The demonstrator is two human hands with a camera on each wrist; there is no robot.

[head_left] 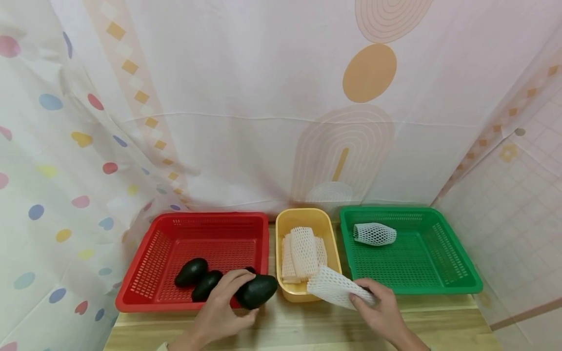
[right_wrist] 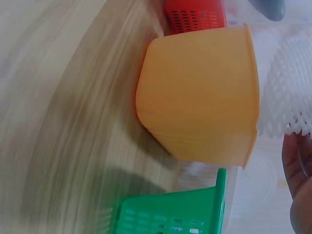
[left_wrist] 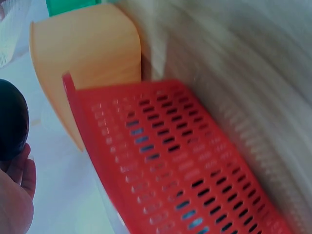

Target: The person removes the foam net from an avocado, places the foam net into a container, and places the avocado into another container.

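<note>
My left hand [head_left: 221,312] grips a dark green avocado [head_left: 256,292] over the front right corner of the red basket [head_left: 149,304]; the same avocado [left_wrist: 10,119] shows at the left edge of the left wrist view. In my right hand [head_left: 381,308] is a white foam net sleeve [head_left: 337,287], pinched at one end between thumb and fingers. Its other end reaches the front edge of the yellow bin [head_left: 281,243], which holds several more foam net sleeves [head_left: 304,252]. Two avocados [head_left: 191,272] lie in the red basket, and another is mostly hidden behind my left hand.
A green basket [head_left: 443,287] stands at the right with a white net-wrapped item [head_left: 375,234] inside; its contents are hard to make out. All containers rest on a wooden table [head_left: 298,331], against a patterned curtain [head_left: 246,156]. Another curtain hangs at the left.
</note>
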